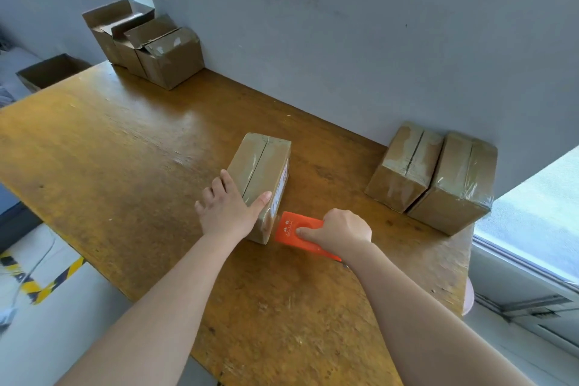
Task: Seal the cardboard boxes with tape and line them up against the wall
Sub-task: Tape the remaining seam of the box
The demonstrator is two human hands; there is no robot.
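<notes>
A closed cardboard box [261, 166], covered in clear tape, lies in the middle of the wooden table [125, 150]. My left hand [227, 207] rests flat on its near end, thumb across the top. My right hand [338, 233] grips an orange tape dispenser [296, 229] held against the box's near right corner. Two taped boxes [405, 166] [457, 185] stand side by side against the wall at the right. Several open boxes [163, 53] sit against the wall at the far left corner.
The grey wall [344, 41] runs along the table's far side. An open box [50, 70] stands off the table at the left. A window [532, 213] is to the right. Yellow-black floor tape [47, 285] lies below left.
</notes>
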